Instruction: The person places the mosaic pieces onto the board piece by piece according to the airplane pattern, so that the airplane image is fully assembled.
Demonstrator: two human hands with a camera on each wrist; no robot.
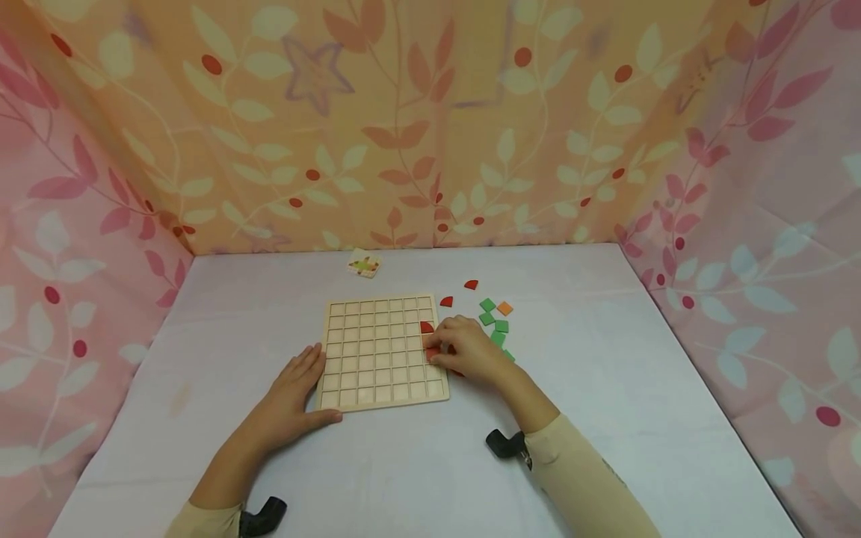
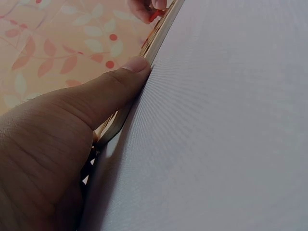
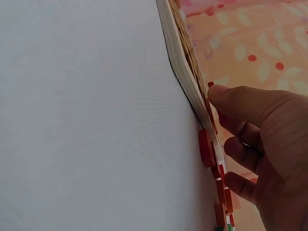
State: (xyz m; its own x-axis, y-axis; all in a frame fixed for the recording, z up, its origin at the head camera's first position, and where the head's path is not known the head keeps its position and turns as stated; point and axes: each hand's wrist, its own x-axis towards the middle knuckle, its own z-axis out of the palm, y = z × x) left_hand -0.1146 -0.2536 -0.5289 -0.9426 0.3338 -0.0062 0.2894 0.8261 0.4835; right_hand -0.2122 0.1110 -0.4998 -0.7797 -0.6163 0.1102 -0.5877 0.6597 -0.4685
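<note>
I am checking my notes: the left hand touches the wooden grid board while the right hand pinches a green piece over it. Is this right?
Not quite: the piece in the right hand is red, as the head view shows. The left hand does touch the board.

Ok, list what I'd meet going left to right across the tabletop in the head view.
Left hand, wooden grid board, red piece beside its far right corner, farthest red piece, farthest green tile, orange tile.
</note>
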